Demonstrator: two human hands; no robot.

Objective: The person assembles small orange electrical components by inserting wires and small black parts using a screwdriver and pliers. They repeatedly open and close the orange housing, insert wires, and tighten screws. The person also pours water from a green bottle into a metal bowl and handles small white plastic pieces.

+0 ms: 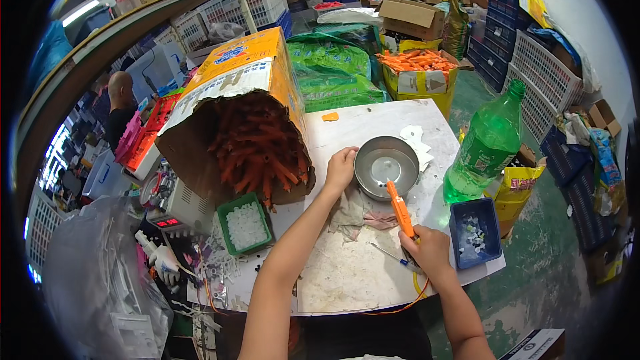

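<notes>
Holds the bowl [387, 149] at left with left hand [341, 168], orange piece [400, 210] in right hand [430, 249]. Best to brace bowl firmly.

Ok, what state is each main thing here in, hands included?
Bowl: upright, open
Left hand: against bowl
Right hand: closed around tool
Tool: tip over bowl
Carton: open, orange parts inside
Bottle: upright
Green tray: open, white pieces inside
Blue tray: open, small pieces inside
Cloth: crumpled
</notes>
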